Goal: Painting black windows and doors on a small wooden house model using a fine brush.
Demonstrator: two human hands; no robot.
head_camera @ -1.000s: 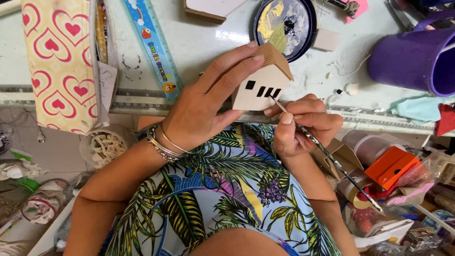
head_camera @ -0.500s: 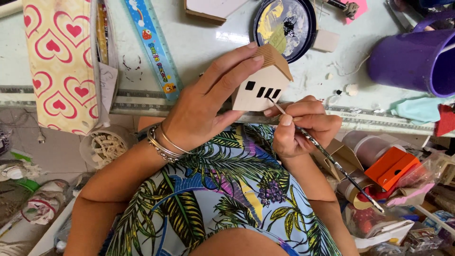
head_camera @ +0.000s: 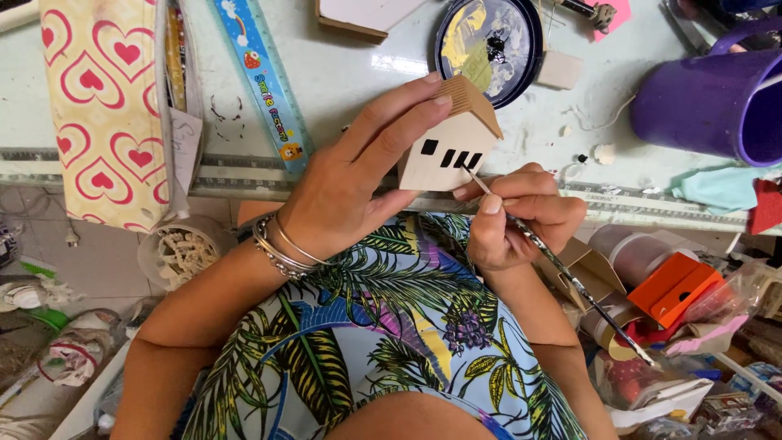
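Observation:
My left hand grips a small cream model house with a brown corrugated roof, fingers over the roof and thumb beneath. The house's wall shows black painted windows. My right hand holds a thin paintbrush like a pen, with the tip touching the wall beside the black windows. The brush handle runs down to the right past my wrist. Silver bangles circle my left wrist. Both hands work just above the table's near edge, over my leaf-patterned lap.
A round dark palette with yellow paint lies beyond the house. A purple cup stands at the right, a heart-patterned pouch at the left, a blue ruler beside it. Orange boxes and clutter fill the lower right.

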